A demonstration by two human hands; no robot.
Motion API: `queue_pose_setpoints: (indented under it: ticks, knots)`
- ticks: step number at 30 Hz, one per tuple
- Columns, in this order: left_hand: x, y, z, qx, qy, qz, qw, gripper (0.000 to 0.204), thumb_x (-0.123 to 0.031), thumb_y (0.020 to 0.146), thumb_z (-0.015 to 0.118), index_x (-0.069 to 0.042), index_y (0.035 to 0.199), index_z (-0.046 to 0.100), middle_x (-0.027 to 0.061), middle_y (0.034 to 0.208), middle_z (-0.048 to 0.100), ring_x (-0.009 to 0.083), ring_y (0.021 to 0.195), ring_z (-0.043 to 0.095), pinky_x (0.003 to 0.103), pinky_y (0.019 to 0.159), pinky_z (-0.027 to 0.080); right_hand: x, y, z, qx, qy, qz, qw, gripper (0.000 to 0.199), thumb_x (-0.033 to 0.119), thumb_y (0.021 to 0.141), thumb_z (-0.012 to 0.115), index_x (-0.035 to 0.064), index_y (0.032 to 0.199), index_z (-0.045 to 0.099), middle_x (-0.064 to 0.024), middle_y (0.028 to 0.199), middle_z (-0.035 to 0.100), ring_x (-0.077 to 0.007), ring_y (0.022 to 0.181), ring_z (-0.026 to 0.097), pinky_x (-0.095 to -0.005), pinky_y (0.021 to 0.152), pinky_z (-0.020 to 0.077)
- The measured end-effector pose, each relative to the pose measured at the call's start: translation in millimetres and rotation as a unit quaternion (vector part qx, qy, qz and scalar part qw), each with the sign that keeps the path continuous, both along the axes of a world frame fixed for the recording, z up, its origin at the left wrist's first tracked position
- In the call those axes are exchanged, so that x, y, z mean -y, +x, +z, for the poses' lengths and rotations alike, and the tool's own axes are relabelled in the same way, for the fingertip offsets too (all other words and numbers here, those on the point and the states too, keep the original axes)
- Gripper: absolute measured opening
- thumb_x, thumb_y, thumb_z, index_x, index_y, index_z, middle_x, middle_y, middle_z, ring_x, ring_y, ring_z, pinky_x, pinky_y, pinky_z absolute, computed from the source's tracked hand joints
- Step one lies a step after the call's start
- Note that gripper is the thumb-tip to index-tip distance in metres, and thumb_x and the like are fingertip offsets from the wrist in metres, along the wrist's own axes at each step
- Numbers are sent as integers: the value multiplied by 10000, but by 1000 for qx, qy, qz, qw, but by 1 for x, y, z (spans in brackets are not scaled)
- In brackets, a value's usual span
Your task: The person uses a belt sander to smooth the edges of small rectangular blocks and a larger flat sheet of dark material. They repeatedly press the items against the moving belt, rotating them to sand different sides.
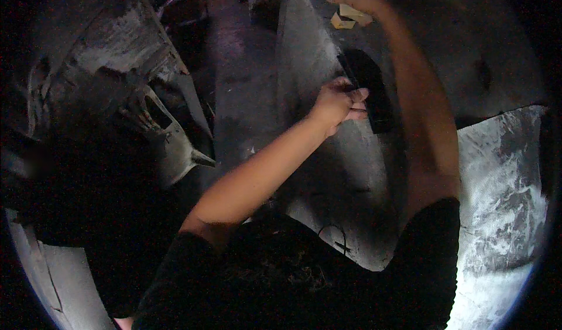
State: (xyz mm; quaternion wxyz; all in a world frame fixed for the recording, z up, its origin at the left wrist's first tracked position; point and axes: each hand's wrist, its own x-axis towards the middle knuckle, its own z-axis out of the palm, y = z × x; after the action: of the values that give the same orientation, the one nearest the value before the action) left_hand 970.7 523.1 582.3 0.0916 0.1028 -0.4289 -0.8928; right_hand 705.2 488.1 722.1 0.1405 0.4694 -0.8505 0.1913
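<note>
It is very dark in here, and the shadows hide a lot. The top of the black thing melts into the dark, so I can't see all of its shape. It looks long and flat, and it lies in front of the person, between the two arms.

The left hand is at its near edge, with fingers bent and the thumb close to them. I can't tell if that hand really grips it. The right hand is up high, well apart from the left one, and looks fuzzy. Its fingers are closed around a yellow piece, pale, with straight sides, and the fingers cover part of it.

There is a faint pattern on the dark shirt, too dim to read. A pale curved thing stands on the left. On the right, a white sheet with gray smears is cut off by the round edge of the view.
</note>
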Motion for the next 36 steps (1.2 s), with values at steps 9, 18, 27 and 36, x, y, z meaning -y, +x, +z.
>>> queue_pose_setpoints:
  ticks: [9,18,27,36]
  knots:
    - [0,-1,-11,15,-184,63,981,278,-208,893,752,-16,896,552,57,687,582,134,579,551,303,478,448,-21,119,9,573,-229,199,761,596,461,904,664,-3,1272,601,-204,1161,675,-298,1032,674,-452,883,546]
    - [73,222,-73,-39,-218,467,856,574,-239,933,704,8,1362,414,119,1239,461,152,987,537,319,895,482,47,319,-152,783,-74,238,570,570,523,988,491,6,1198,610,-177,1102,692,-280,900,697,-409,855,556]
    - [18,434,-98,267,-141,540,786,603,-228,887,757,-9,1379,486,108,1088,672,146,914,642,293,770,553,41,531,-266,626,101,514,578,339,265,1033,504,31,1272,562,-100,1296,561,-195,1212,507,-339,1066,376]
    - [-88,534,-79,167,-65,718,673,780,-17,801,776,-23,1464,363,131,1305,568,196,1127,602,334,940,530,31,650,-231,606,374,615,339,535,238,931,707,-52,1333,506,-133,1248,623,-203,1152,602,-339,995,480]
